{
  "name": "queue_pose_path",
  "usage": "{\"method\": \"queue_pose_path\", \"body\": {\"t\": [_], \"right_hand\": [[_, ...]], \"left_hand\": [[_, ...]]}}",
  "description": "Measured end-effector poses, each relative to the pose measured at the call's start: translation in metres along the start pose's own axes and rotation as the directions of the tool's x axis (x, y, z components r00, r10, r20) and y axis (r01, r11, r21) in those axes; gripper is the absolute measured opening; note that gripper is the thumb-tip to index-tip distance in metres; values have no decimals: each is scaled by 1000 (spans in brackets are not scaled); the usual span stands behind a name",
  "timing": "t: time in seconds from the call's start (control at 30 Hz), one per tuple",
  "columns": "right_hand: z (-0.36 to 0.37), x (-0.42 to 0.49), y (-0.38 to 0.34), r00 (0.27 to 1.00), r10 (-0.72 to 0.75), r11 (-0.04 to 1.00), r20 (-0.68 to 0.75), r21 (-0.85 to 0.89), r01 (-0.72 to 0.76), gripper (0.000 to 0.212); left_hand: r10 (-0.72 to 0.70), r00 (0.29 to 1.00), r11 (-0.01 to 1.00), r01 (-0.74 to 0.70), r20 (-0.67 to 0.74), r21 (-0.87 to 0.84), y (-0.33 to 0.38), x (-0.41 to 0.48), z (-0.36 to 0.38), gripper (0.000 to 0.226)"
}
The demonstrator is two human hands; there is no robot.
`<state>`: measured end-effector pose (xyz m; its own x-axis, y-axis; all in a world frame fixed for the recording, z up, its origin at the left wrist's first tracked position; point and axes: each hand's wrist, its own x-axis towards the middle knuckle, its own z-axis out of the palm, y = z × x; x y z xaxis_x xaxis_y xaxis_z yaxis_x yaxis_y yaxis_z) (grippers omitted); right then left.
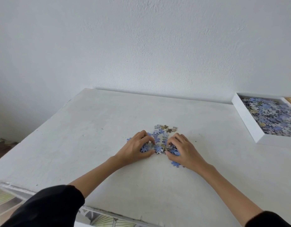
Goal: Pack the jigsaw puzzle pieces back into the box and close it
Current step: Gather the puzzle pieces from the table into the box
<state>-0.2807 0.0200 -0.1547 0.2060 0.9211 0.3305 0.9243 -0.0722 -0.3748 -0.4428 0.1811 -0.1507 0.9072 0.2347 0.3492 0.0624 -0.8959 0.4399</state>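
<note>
White table [92, 128] below all. Left hand [135, 149] near middle, fingers curled round loose pieces [157, 147]. Right hand [184, 152] just beside, fingers curled on same pile. Few pieces lie at 12 o'clock from hands. White box [247, 120] at 3 o'clock, open, packed pieces [272, 115] inside.

White bench [92, 128], scuffed in spots. A small scatter of puzzle pieces [159, 132] lay near its middle, mostly blue, a few tan. At the far right sat an open white box [250, 122], well apart.
</note>
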Motion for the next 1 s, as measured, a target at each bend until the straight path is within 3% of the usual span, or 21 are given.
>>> {"method": "queue_pose_path", "body": {"t": [0.13, 0.33, 0.43, 0.53, 0.67, 1.0], "right_hand": [[0, 3, -7, 998, -31, 999, -49, -38, 30, 20], [-2, 11, -9, 997, -31, 1000, -67, 0, 31, 5], [-8, 11, -6, 999, 33, 983, -16, 183, -30, 3], [-16, 9, -2, 992, 119, 932, -51, 349, -94, 16], [-37, 6, 4, 986, 134, 913, -99, 399, -84, 32], [-106, -10, 36, 962, 198, 873, -188, 481, -85, 25]], "left_hand": [[34, 999, 997, -33, -17, 67, 6, 5, -1, 10], [32, 999, 994, -35, 31, 100, 3, 10, -2, 17], [-7, 999, 1000, 7, 42, 9, 3, 17, -5, 25], [-16, 999, 991, 13, -28, -134, 7, 23, -8, 16], [-3, 997, 974, -15, -80, -225, 22, 36, -8, 9], [95, 988, 954, -125, -119, -273, 72, 102, 3, 6]]}}
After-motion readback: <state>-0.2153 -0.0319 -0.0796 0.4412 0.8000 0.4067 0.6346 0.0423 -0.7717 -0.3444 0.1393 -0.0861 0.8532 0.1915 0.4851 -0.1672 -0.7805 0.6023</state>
